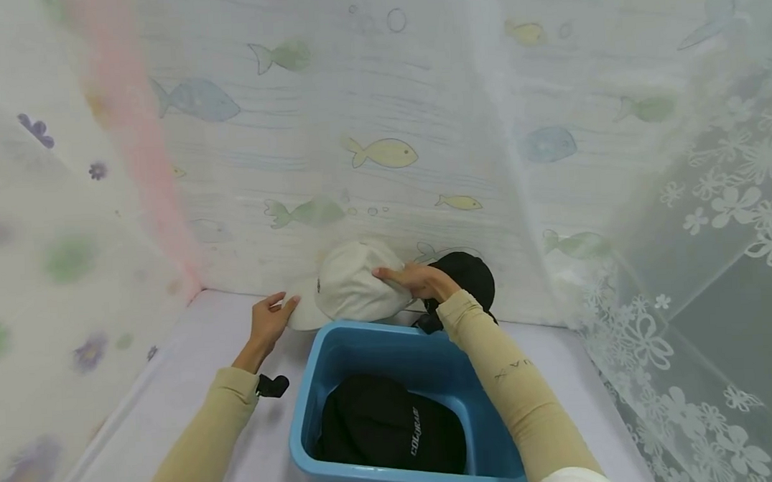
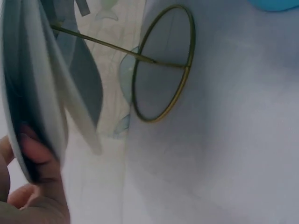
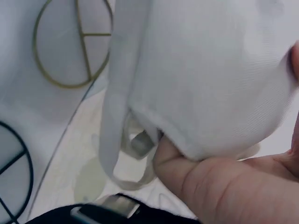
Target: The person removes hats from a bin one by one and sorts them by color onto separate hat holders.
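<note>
A white baseball cap (image 1: 362, 281) is against the patterned curtain, over a gold wire stand whose round base (image 2: 190, 46) shows in the left wrist view. My left hand (image 1: 268, 325) pinches its brim (image 1: 306, 310) at the left, thumb and fingers on opposite faces. On the other side my right hand (image 1: 420, 281) grips the rear of the crown, near the strap and buckle (image 3: 141, 143). Just beyond my right hand is a black cap (image 1: 470, 277), partly hidden by that hand. Another black cap (image 1: 394, 424) with white lettering lies inside the blue bin (image 1: 303, 410).
The bin stands on the white table (image 1: 245, 427) in front of me, under my right forearm. A black round wire base (image 3: 29, 179) is beside the gold one in the right wrist view. Fish-printed curtain (image 1: 380, 97) hangs behind, with flowered sheer fabric (image 1: 734, 204) at right.
</note>
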Motion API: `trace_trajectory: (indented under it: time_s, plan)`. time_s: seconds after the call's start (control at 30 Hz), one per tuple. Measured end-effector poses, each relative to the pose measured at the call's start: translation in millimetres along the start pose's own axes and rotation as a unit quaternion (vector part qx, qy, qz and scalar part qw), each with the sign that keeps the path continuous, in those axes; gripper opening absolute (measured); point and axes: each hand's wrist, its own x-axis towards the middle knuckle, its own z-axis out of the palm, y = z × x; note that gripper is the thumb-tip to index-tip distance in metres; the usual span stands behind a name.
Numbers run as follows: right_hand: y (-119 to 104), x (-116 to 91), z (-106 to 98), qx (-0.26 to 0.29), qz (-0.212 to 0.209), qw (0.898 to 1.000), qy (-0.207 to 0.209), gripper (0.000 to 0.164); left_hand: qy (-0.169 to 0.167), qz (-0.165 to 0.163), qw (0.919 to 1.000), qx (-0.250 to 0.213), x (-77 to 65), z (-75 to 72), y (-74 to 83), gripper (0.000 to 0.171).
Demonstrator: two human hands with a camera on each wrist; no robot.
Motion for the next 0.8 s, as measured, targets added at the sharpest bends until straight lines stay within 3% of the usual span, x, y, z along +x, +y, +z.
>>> trace_trajectory:
  time_s: [0.13, 0.23, 0.33, 0.47, 0.57, 0.7, 0.8]
  plan:
    - [-2, -5, 3, 0.008, 0.002, 1.0, 0.013, 0.101, -0.052, 0.0, 0.9979, 0.038, -8.0, -6.2, 7.0, 0.063]
    - [-3, -10, 2, 0.002, -0.001, 1.0, 0.017, 0.101, -0.098, 0.013, 0.9905, 0.096, -15.3, -13.4, 18.1, 0.065]
    - [-4, -19, -3, -0.018, -0.015, 1.0, 0.019, 0.102, -0.135, 0.027, 0.9747, 0.176, -22.2, -22.0, 32.4, 0.069]
    - [-9, -36, -4, -0.084, -0.032, 0.996, 0.027, 0.106, -0.157, 0.042, 0.9526, 0.257, -31.9, -35.6, 44.4, 0.072]
    - [-14, -54, 0, -0.142, -0.044, 0.988, 0.035, 0.109, -0.15, 0.069, 0.9488, 0.269, -41.0, -46.6, 46.7, 0.07]
    - [-17, -83, 9, -0.203, -0.09, 0.974, 0.041, 0.107, -0.132, 0.137, 0.9489, 0.252, -58.8, -59.8, 48.0, 0.066]
    - [-14, -107, 16, -0.256, -0.151, 0.953, 0.051, 0.103, -0.126, 0.192, 0.9441, 0.236, -74.8, -67.9, 50.2, 0.065]
